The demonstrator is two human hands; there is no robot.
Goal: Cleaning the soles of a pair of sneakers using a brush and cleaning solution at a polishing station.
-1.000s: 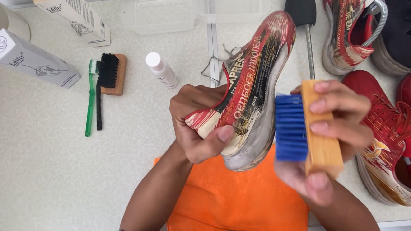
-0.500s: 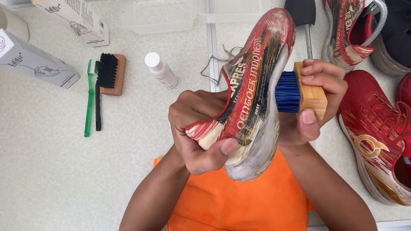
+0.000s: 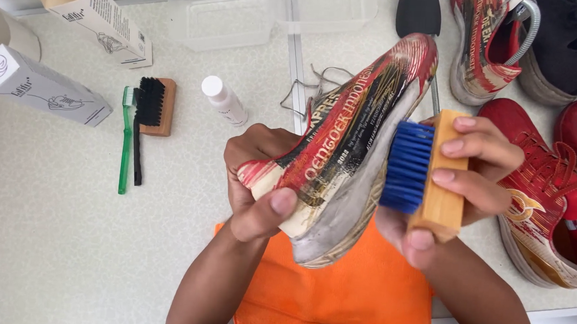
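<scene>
My left hand (image 3: 257, 183) grips a red, black and cream running shoe (image 3: 353, 139) by its heel end, sole side turned toward the camera, toe pointing up and right. My right hand (image 3: 464, 183) holds a wooden brush with blue bristles (image 3: 425, 169), bristles facing left against the shoe's pale sole edge. Both are held above an orange cloth (image 3: 354, 286) lying at the table's near edge.
On the speckled table (image 3: 64, 235) lie a green toothbrush (image 3: 125, 139), a black-bristle wooden brush (image 3: 153, 106), a small white bottle (image 3: 224, 100), two white boxes (image 3: 43, 87), clear plastic containers (image 3: 271, 11), and more red shoes (image 3: 546, 198) at right.
My right hand has drawn the blue brush down along the shoe's sole edge from the upper position of half a second ago; the shoe stays gripped in my left hand.
</scene>
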